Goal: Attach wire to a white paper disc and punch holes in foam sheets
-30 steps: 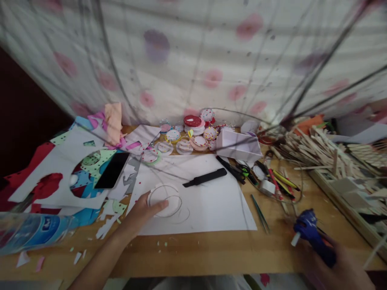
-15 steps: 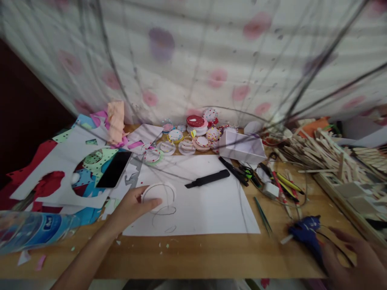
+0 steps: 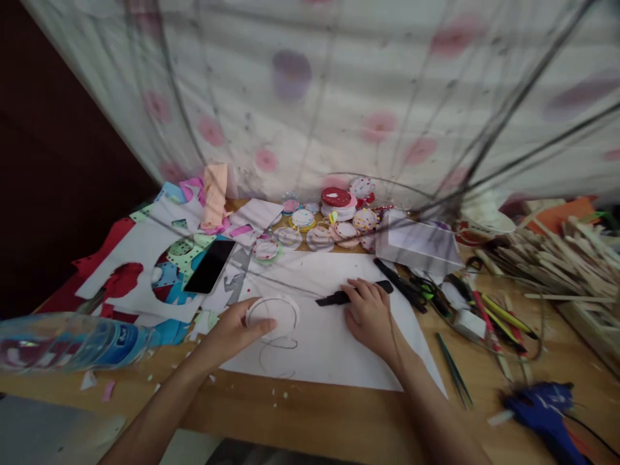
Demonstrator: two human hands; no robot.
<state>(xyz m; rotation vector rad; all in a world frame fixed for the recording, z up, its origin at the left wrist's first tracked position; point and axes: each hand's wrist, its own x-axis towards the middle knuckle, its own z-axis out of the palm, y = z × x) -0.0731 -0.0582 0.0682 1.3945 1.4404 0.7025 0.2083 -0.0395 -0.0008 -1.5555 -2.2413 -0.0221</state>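
Note:
My left hand (image 3: 231,330) rests on a white round disc (image 3: 274,312) lying on the big white sheet (image 3: 334,336), thumb and fingers gripping its left edge. Pencil circles are drawn on the sheet just below the disc. My right hand (image 3: 371,315) reaches over the sheet with its fingertips on a black craft knife (image 3: 339,297); its fingers curl over the handle. The blue glue gun (image 3: 545,407) lies by itself at the lower right of the wooden table (image 3: 314,420).
A black phone (image 3: 209,266) lies on cut coloured paper at left. A water bottle (image 3: 72,341) lies at the near left. Decorated round pieces (image 3: 334,216) and a white paper box (image 3: 419,247) stand behind. Scissors, pencils, tweezers (image 3: 453,369) and wooden sticks (image 3: 547,261) crowd the right.
My right hand let go of the blue glue gun, which now lies on the table, and moved left onto the black knife. My left hand slid the disc slightly up.

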